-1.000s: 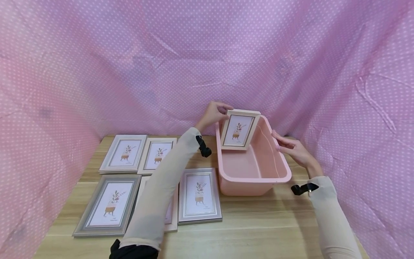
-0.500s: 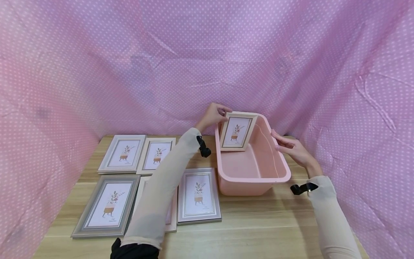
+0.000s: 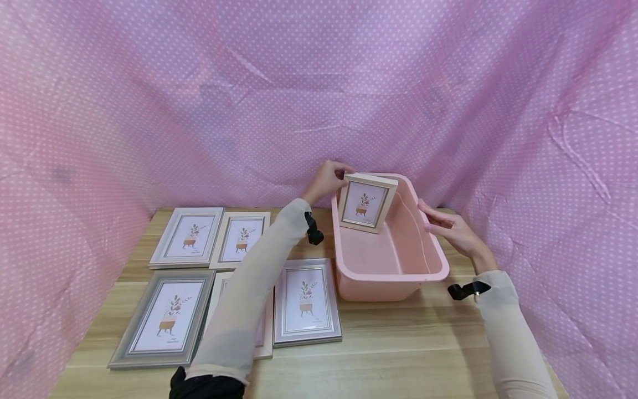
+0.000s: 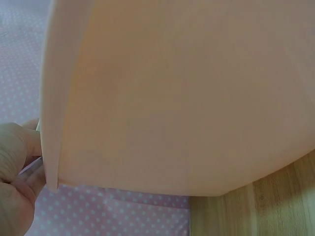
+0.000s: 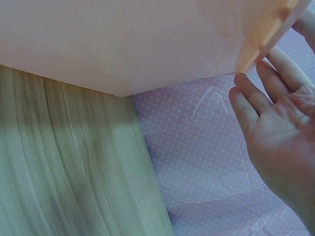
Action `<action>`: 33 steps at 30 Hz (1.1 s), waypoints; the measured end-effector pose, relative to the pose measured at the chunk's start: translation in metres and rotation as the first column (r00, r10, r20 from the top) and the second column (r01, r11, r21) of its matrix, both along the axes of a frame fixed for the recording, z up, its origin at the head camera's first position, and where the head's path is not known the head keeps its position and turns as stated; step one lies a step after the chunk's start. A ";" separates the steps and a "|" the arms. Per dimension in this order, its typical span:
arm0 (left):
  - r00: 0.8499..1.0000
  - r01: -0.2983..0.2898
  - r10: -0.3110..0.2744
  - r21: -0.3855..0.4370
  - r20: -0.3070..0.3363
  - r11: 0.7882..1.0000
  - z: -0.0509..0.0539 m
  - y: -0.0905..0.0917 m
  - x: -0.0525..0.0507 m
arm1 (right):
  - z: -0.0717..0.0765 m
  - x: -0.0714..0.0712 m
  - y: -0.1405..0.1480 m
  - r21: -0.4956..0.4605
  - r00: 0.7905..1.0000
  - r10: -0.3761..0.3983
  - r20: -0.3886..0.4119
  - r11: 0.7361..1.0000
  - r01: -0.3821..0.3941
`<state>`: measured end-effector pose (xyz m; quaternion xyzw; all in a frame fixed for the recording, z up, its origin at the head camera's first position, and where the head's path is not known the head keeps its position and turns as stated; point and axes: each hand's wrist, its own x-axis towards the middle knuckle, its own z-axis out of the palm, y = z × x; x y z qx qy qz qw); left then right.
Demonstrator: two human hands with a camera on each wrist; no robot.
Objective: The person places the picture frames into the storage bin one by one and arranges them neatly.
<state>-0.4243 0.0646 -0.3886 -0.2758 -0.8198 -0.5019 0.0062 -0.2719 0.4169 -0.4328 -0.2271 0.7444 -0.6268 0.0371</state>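
Note:
At the back left of the pink tub (image 3: 391,280), my left hand (image 3: 326,180) pinches the upper left corner of a cream picture frame (image 3: 367,204). The frame stands tilted inside the tub, its plant picture facing me. In the left wrist view, the tub's outer wall (image 4: 172,98) hides the frame, and only part of the left hand (image 4: 15,167) shows. My right hand (image 3: 456,233) touches the tub's right rim. Its fingers look fairly straight against the rim's outer edge in the right wrist view, where the palm of the right hand (image 5: 280,123) is visible.
Left of the tub, several picture frames lie face up: a white one (image 3: 166,238), a cream one (image 3: 226,238), a grey one (image 3: 134,332) and a silver one (image 3: 306,332). My left sleeve partly covers another cream frame (image 3: 264,338). A dotted pink curtain (image 3: 309,100) surrounds the wooden table (image 3: 399,354).
The cream frame in my left hand has moved down slightly into the tub and its tilt has changed. My right hand has stayed at the rim.

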 end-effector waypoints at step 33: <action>0.999 -0.046 0.042 0.168 0.029 0.985 0.002 -0.011 0.006 | 0.001 -0.001 0.000 0.001 1.000 -0.008 -0.002 1.000 0.008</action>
